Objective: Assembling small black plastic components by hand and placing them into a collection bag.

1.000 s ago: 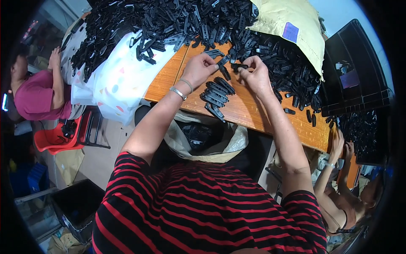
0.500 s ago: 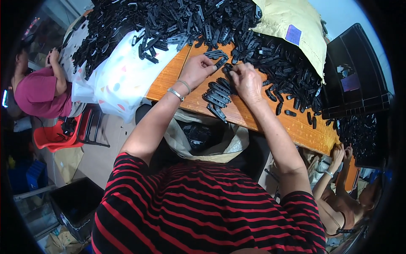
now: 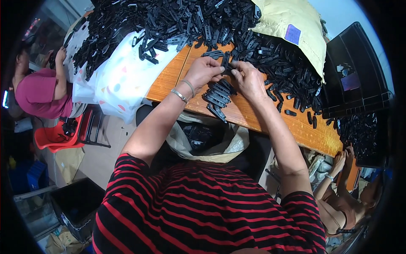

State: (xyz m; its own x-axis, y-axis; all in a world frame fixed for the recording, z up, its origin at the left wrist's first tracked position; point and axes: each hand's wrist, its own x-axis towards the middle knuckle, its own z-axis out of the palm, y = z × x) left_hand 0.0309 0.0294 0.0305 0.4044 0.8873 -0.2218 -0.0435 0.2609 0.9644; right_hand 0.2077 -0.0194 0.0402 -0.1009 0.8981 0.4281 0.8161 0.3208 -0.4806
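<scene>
Above the wooden table (image 3: 186, 89), my left hand (image 3: 204, 73) pinches a long black plastic part (image 3: 226, 62) that stands nearly upright between thumb and fingers. My right hand (image 3: 250, 80) is close by on the right, thumb and forefinger drawn together at the part's side; whatever lies between those fingertips is too small to make out. Just below the hands, several similar slotted black parts are stacked in a row (image 3: 219, 94), with a couple more at its near end (image 3: 216, 112). Another few parts (image 3: 212, 54) lie just beyond my left fingers.
A big heap of black parts (image 3: 186, 21) covers the table's far side and spills rightward. A yellowish sack (image 3: 287, 17), a white plastic bag (image 3: 122, 80) and a black bin (image 3: 359, 72) surround it. An open sack (image 3: 228, 156) hangs at my lap. Co-workers sit left and right.
My left hand has shifted slightly right and turned the black part from slanted to nearly upright. My right hand has moved a little right, its fingertips now beside that part.
</scene>
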